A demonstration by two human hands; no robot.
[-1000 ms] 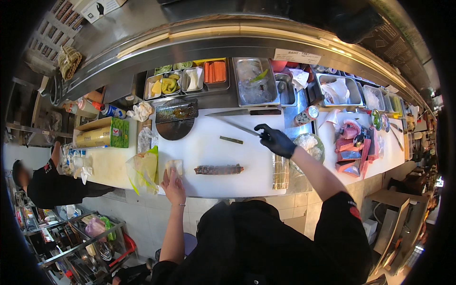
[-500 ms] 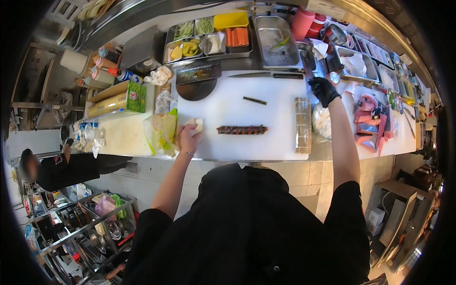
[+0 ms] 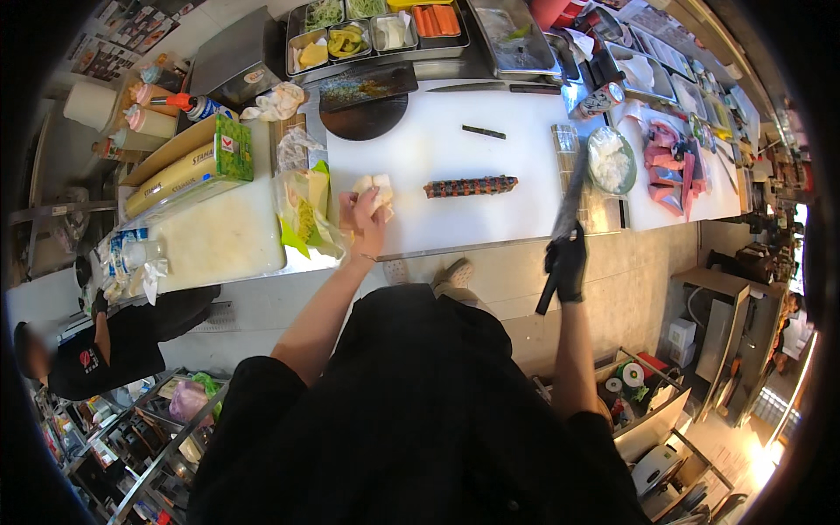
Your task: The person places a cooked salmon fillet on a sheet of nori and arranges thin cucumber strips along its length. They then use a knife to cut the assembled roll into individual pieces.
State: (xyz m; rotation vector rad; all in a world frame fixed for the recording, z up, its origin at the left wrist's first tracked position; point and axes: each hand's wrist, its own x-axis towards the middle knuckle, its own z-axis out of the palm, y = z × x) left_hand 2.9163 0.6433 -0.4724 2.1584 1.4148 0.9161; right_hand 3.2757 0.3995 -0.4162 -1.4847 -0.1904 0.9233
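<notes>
My left hand [image 3: 363, 219], bare, is closed on a folded whitish cloth [image 3: 376, 194] at the left of the white cutting board [image 3: 490, 214]. My right hand [image 3: 567, 267], in a black glove, grips the dark handle of a kitchen knife [image 3: 572, 197] in front of the board's right end. Its long blade points away from me, over the bamboo rolling mat [image 3: 564, 143]. On the board lies a dark roll with reddish stripes across its top [image 3: 471, 186], untouched by either hand. Beyond it is a short, thin dark strip [image 3: 484, 132].
A second knife [image 3: 472, 87] lies along the board's far edge, beside a round dark plate [image 3: 366, 120]. Trays of sliced vegetables [image 3: 376, 35] stand behind. Right are a bowl of white food [image 3: 611, 162] and pink fish pieces [image 3: 669, 171]. Another person [image 3: 105, 346] is at left.
My right hand has come back from the far right, toward me, and now holds the knife. My left hand has lifted slightly with the cloth. The view has shifted.
</notes>
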